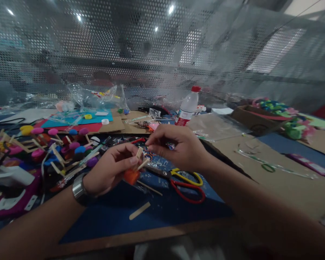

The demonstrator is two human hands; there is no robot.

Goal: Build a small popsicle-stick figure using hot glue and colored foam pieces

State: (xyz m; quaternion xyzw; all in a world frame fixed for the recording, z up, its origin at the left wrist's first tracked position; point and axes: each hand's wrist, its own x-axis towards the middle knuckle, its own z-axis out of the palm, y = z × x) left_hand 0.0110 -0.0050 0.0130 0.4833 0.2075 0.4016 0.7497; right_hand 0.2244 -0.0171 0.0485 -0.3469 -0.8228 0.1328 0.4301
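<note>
In my left hand [109,169] is an orange craft piece [131,177] with short wooden sticks [143,164] standing up from it; thumb and fingers close around the sticks. My right hand [176,147] is just beside it, thumb and forefinger pinched close to the stick tops. Whatever lies between those fingertips is too small to make out. Below my right hand, scissors [170,176] with one yellow and one red handle loop rest on the blue tabletop [178,211]. A cut craft stick [139,211] and a thin stick [151,188] lie nearer to me.
Several similar colourful pieces with wooden sticks [76,146] crowd the left, by a purple and white device [18,196]. A red-capped bottle [186,107] stands behind my hands. Cardboard [273,187] covers the right side, with a purple tool [310,164] and a decorated cardboard box [256,119].
</note>
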